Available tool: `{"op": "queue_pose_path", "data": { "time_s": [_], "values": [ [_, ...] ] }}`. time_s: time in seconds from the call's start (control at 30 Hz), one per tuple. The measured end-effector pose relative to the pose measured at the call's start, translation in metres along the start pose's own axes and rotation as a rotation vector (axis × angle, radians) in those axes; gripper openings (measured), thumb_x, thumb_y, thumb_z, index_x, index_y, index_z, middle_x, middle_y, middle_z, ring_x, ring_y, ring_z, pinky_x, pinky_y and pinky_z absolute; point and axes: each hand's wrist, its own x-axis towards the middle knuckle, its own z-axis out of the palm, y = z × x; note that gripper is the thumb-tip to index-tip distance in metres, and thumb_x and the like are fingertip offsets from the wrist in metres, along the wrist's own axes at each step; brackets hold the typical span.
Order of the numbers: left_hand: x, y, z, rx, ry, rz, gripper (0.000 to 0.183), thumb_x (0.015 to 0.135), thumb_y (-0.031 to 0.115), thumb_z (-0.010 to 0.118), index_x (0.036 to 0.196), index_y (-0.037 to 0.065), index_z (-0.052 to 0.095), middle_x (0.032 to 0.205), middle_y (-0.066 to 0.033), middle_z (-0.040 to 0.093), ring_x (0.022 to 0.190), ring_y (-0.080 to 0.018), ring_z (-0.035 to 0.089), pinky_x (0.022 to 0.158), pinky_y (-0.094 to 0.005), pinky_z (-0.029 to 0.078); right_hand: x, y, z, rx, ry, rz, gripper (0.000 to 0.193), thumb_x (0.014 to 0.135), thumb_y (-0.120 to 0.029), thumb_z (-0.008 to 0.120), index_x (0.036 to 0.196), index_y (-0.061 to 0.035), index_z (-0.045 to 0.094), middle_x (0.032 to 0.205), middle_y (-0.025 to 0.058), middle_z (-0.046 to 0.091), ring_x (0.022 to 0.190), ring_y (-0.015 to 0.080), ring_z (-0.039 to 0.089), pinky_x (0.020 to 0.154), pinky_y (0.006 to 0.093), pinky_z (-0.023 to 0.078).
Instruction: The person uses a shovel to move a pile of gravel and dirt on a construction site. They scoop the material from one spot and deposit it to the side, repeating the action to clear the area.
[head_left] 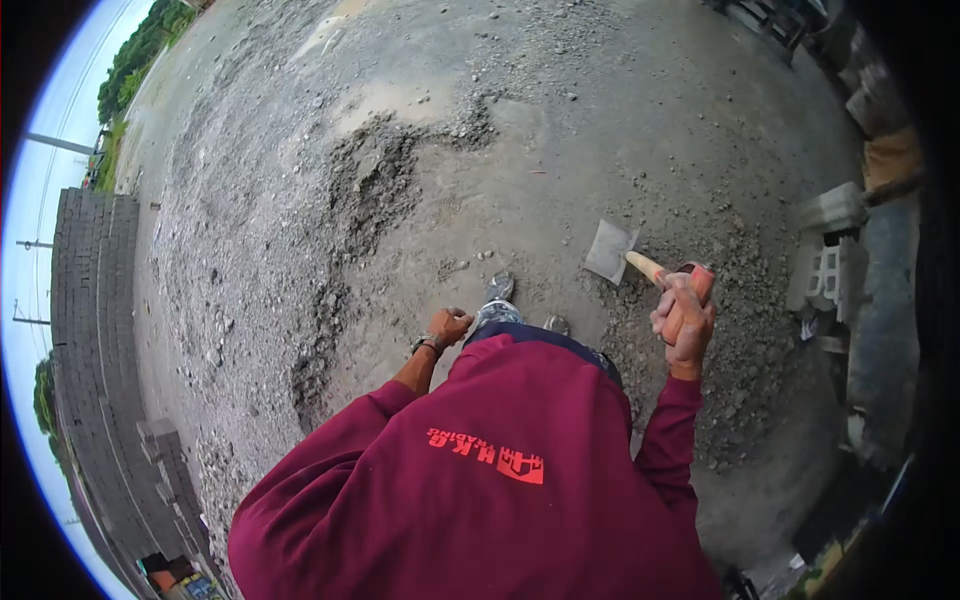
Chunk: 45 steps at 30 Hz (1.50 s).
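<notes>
My right hand (688, 322) is wrapped round the red grip of a shovel (650, 268), held out in front of me to the right. A pale wooden shaft runs from the grip to a flat, light grey blade, foreshortened over the ground. Whether the blade touches the ground I cannot tell. My left hand (451, 326) hangs near my left thigh, its fingers curled in, with nothing seen in it. A dark band circles that wrist.
A long gravel heap (260, 200) stretches along the left, with a dug, darker edge. Stacked grey blocks (95, 330) form a wall farther left. Hollow blocks (826, 272) and boards stand at the right. My shoe (501, 287) is on packed grey ground.
</notes>
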Motion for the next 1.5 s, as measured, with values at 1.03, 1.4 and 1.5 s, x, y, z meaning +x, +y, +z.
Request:
{"op": "queue_pose_path", "data": {
  "time_s": [1.03,1.4,1.5],
  "values": [
    [-0.103,-0.201,0.072,-0.363,0.336,-0.254,0.043,0.081,0.037,0.064,0.104,0.002,0.069,0.094,-0.0200,0.071,0.089,-0.0317,0.067,0.082,-0.0390,0.051,0.051,0.023,0.120,-0.249,-0.456,0.081,0.030,0.088,-0.026,0.066,0.097,0.0015,0.060,0.062,0.0033,0.053,0.043,0.0117,0.047,0.039,0.0244,0.039],
    [-0.245,-0.314,0.011,-0.351,0.390,-0.127,0.044,0.083,0.038,0.064,0.111,0.005,0.065,0.100,-0.0238,0.068,0.098,-0.0407,0.063,0.085,-0.0454,0.049,0.043,0.009,0.088,-0.625,-0.330,0.165,0.023,0.088,-0.020,0.067,0.090,-0.0001,0.056,0.065,0.0052,0.055,0.046,0.0120,0.048,0.041,0.0255,0.040],
    [-0.294,-0.347,0.002,-0.230,0.333,-0.103,0.050,0.084,0.038,0.064,0.120,0.004,0.058,0.105,-0.0246,0.066,0.100,-0.0413,0.062,0.086,-0.0472,0.048,0.054,0.004,0.087,-0.900,-0.283,-0.086,0.018,0.087,-0.015,0.065,0.086,-0.0019,0.053,0.062,0.0056,0.053,0.042,0.0116,0.045,0.038,0.0255,0.038]
  ]
}}
